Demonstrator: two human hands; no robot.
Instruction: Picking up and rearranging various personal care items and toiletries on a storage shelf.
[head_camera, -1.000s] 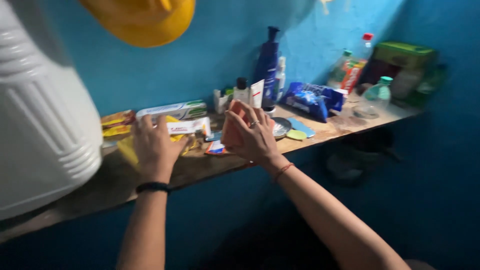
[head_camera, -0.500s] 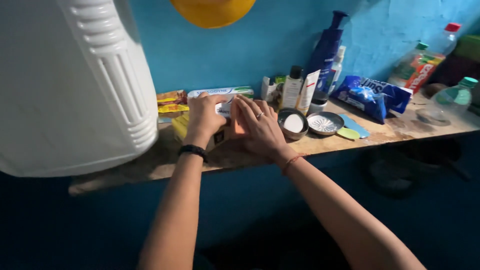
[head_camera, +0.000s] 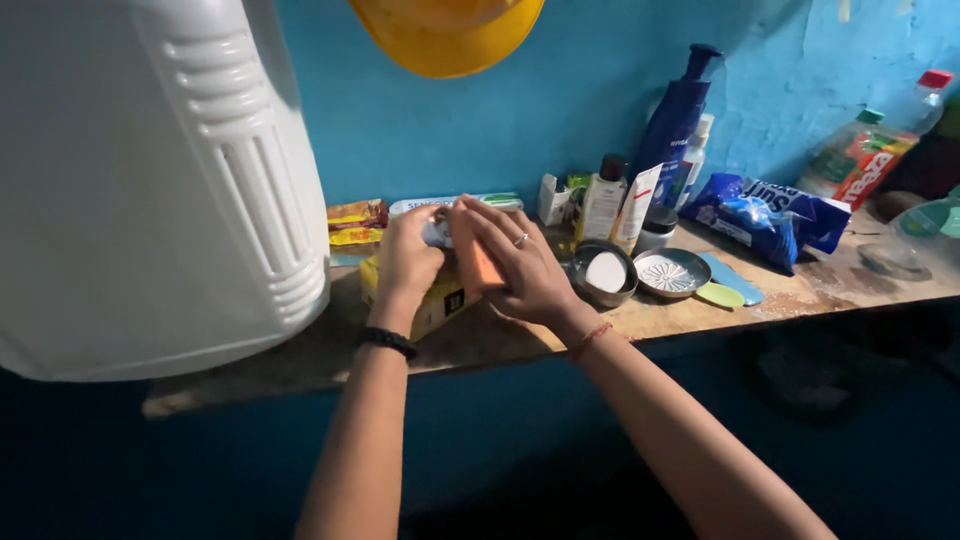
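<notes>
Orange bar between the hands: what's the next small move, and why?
Probably lift the orange bar a little clear of the yellow packet before doing anything else. The right hand cups it from the side, the left hand pinches a small pale wrapper-like piece at its end, and both sit low over the crowded wooden shelf, with a metal dish close beside the right hand.

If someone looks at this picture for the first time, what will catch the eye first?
Probably the big white ribbed container, which fills the left side and stands on the wooden shelf. Next come the left hand and right hand, meeting at mid-shelf over an orange block and a yellow packet. A yellow helmet hangs on the blue wall above.
</notes>
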